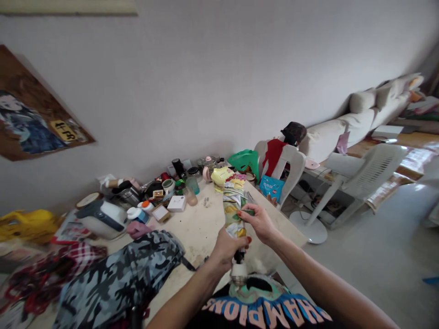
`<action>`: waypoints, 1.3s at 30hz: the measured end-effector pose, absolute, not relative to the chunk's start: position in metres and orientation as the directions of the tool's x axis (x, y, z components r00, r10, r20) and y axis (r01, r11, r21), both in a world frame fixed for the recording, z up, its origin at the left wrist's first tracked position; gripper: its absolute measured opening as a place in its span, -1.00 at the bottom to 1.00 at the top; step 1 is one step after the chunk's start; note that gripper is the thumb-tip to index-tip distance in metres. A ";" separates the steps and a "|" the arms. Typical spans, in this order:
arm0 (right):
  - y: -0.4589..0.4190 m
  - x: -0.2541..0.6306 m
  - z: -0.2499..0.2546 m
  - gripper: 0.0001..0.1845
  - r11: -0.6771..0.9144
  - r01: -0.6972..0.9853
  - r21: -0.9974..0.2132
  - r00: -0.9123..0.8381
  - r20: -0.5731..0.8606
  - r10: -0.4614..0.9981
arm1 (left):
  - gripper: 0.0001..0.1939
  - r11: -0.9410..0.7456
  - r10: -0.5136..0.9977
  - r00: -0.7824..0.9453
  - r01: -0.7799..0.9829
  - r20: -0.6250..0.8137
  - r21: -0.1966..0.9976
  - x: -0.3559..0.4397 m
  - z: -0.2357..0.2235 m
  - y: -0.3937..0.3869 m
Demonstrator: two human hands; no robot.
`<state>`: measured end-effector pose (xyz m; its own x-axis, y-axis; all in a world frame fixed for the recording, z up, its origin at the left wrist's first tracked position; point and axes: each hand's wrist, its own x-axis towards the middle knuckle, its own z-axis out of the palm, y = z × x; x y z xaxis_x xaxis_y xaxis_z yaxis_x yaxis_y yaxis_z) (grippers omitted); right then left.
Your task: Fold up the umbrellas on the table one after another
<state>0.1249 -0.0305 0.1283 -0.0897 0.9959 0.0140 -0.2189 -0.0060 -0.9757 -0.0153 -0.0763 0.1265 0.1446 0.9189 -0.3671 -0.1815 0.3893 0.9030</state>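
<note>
A folded umbrella (pixel 233 201) with a white, yellow and green pattern stands out in front of my chest, its top pointing away from me. My left hand (pixel 228 246) is wrapped round its lower part. Below that hand, a short black piece of shaft and a white handle (pixel 239 270) show close to my shirt. With fingers and thumb together, my right hand (pixel 258 221) pinches a dark green strap (pixel 247 212) at the umbrella's right side. The strap's far end is hidden against the cloth.
Beneath my hands is a cluttered pale table (pixel 192 228). A camouflage cloth item (pixel 126 269), a white kettle (pixel 103 218), a small white box (pixel 177 204) and several jars lie left. Ahead are a yellow packet (pixel 222 176) and a green bag (pixel 245 161); a white chair (pixel 293 167) stands right.
</note>
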 end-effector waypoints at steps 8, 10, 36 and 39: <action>-0.018 0.126 0.142 -0.91 0.350 0.363 -0.864 -0.009 0.373 0.928 | -0.70 0.380 0.925 0.103 -0.233 -0.365 0.895 -0.012 0.107 -0.065; -0.020 0.124 0.142 -0.88 0.361 0.386 -0.849 0.003 0.393 0.920 | -0.73 0.374 0.927 0.087 -0.230 -0.364 0.898 -0.013 0.105 -0.063; -0.046 0.118 0.102 -0.50 -0.167 -0.130 -0.977 -0.082 -0.157 0.984 | -0.77 0.361 0.900 0.368 -0.329 -0.234 0.872 -0.026 0.107 -0.074; -0.041 0.120 0.099 -0.42 -0.263 -0.326 -0.908 -0.227 -0.195 0.954 | -0.67 0.456 0.835 0.484 -0.342 -0.262 0.821 -0.026 0.101 -0.070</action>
